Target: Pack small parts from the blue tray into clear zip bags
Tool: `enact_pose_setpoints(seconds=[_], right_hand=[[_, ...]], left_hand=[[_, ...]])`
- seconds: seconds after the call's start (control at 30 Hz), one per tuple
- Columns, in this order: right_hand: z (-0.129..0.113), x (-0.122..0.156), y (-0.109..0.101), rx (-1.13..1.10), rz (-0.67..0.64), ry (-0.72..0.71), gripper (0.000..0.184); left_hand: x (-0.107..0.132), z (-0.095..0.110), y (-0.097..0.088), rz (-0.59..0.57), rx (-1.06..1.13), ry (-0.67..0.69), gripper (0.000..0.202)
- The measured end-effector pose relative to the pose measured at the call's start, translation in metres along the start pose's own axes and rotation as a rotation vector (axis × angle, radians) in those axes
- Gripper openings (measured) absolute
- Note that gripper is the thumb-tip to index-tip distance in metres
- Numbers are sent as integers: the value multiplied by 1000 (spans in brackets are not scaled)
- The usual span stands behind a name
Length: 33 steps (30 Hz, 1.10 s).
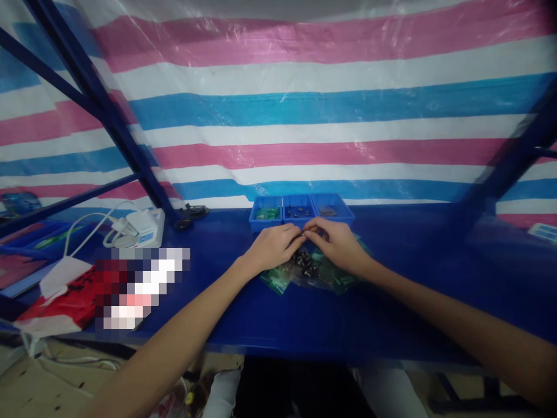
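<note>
My left hand point(275, 248) and my right hand point(338, 242) meet at the fingertips above the blue table. Both are closed in a pinch. Whatever they hold between them is too small to make out. Beneath the fingers lies a pile of small dark metal-looking parts point(306, 264), partly covered by the hands. Clear and green plastic bags point(278, 280) are spread under and around the pile. Just beyond my hands stands a blue divided tray point(266, 222). Its left compartment contains green pieces point(268, 213), the middle one a few small parts point(300, 211), and the right one brownish pieces point(327, 211).
To the left are a white power strip point(152, 229) with cables, a red bag point(72, 299) and a pixelated item point(143, 290). Black objects point(195, 210) lie near the back edge. Blue frame posts point(117, 133) flank the table point(243, 325), before a striped sheet point(304, 110).
</note>
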State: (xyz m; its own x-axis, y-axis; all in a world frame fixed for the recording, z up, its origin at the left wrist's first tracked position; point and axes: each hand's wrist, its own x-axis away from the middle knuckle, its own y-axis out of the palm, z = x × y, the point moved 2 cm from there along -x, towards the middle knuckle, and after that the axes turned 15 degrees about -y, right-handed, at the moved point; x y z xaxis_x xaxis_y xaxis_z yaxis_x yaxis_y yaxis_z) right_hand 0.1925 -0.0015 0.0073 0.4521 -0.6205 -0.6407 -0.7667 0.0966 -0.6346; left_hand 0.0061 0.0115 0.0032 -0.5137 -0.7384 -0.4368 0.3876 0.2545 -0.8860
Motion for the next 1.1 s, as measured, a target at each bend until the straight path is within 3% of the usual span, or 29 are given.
enact_pose_setpoints(seconds=[0.3,0.43,0.6,0.77,0.87,1.0,1.1], right_hand=[[3,1,2,66,-85,-41,17],[4,0,0,155,-119,-131,21],[25,-30,-1,450,-141,-241,29],[42,-57,2,577,-168,-184,29],[29,-43,-2,540,-162,-274,31],[10,-12,-9,484,-283,-359,35],[9,-1,-8,447,-371,-354,35]], left_hand=[[0,1,-1,5,-7,-25,39],[-1,0,-4,61,23,-91,37],[-2,-6,-7,119,53,-188,30],[-2,-13,-5,107,1,-216,21],[-3,-18,-4,76,-24,-206,20],[-8,-23,-6,26,19,-220,20],[-15,-23,-12,-48,70,-215,19]])
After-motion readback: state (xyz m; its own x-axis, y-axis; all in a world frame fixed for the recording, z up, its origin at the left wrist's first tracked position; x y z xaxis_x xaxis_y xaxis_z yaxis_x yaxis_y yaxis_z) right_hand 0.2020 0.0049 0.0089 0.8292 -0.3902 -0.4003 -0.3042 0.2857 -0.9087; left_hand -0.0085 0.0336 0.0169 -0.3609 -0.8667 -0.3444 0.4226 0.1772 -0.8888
